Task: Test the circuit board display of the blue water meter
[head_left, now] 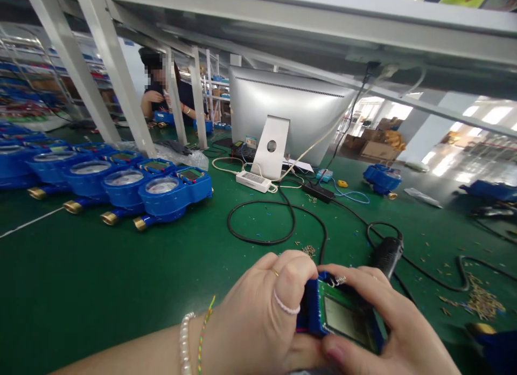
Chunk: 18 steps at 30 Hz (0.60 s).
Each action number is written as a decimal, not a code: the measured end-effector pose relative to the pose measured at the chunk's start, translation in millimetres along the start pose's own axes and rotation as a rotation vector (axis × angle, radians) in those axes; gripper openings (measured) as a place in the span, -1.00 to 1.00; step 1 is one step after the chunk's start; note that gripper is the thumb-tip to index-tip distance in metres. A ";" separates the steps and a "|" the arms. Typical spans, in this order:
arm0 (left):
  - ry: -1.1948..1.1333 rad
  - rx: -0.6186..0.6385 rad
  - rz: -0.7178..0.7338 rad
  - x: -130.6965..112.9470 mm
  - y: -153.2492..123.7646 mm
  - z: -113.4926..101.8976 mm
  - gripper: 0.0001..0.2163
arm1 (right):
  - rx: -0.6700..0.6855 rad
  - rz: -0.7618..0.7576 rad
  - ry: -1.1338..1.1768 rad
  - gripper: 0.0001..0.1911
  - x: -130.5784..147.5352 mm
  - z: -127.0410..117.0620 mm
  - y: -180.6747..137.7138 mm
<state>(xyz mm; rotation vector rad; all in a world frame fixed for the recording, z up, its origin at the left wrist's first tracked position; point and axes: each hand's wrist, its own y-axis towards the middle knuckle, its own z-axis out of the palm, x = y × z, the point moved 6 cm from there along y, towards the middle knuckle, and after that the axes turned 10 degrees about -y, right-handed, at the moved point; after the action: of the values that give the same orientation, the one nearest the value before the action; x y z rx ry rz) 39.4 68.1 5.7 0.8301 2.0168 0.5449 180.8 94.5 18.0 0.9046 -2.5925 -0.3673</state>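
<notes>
A blue water meter's housing (313, 310), with a green circuit board and a small grey display (347, 322), is held low in front of me. My left hand (262, 305) is closed around its left side, with the fingers curled and the tips hidden. On the right, my right hand (398, 316) grips the housing between the thumb at the near edge and the fingers at the far edge. A small metal spring (338, 281) shows at the board's far edge, by my right fingertips. The rest of the meter is hidden by my hands.
Several blue water meters (161, 194) with brass ends stand in a row at left. Beyond my right hand lies a black corded tool (388, 256). Loose screws (480, 299) are piled at right. A monitor (283, 105) stands behind cables; a co-worker (155, 97) is beyond the shelf posts.
</notes>
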 end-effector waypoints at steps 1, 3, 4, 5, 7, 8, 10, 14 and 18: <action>-0.014 -0.012 0.008 0.4 0.0 -0.9 -0.51 | -0.006 0.007 0.000 -0.52 -0.5 -0.5 0.7; -0.059 -0.032 0.022 1.2 -0.5 -4.0 -0.51 | -0.031 0.019 -0.008 -0.53 -0.6 -2.1 2.8; -0.085 -0.038 0.029 1.6 -0.8 -6.2 -0.52 | -0.049 0.023 -0.020 -0.53 -0.2 -3.2 4.2; -0.106 -0.032 0.031 2.1 -1.0 -8.4 -0.55 | -0.066 0.023 -0.039 -0.51 0.5 -4.1 5.7; -0.125 0.028 0.037 2.7 -1.0 -11.4 -0.67 | -0.097 0.011 -0.082 -0.49 2.8 -5.1 8.7; -0.122 0.070 0.050 2.5 -0.6 -12.6 -0.75 | -0.110 0.005 -0.098 -0.48 3.4 -5.1 10.0; -0.123 0.151 0.071 2.7 0.7 -14.7 -0.88 | -0.128 -0.006 -0.120 -0.47 2.7 -4.0 11.3; -0.096 0.161 0.054 8.5 6.1 -19.5 -0.91 | -0.144 -0.023 -0.154 -0.44 -10.0 0.0 6.8; 0.061 0.132 0.126 7.6 8.1 -17.4 -0.86 | -0.147 -0.113 -0.207 -0.44 -25.2 2.0 -3.0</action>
<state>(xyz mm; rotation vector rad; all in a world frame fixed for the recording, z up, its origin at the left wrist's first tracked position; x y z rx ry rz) 24.5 78.0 15.9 1.0370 2.0836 0.5175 199.9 108.6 8.8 1.0100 -2.6610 -0.7068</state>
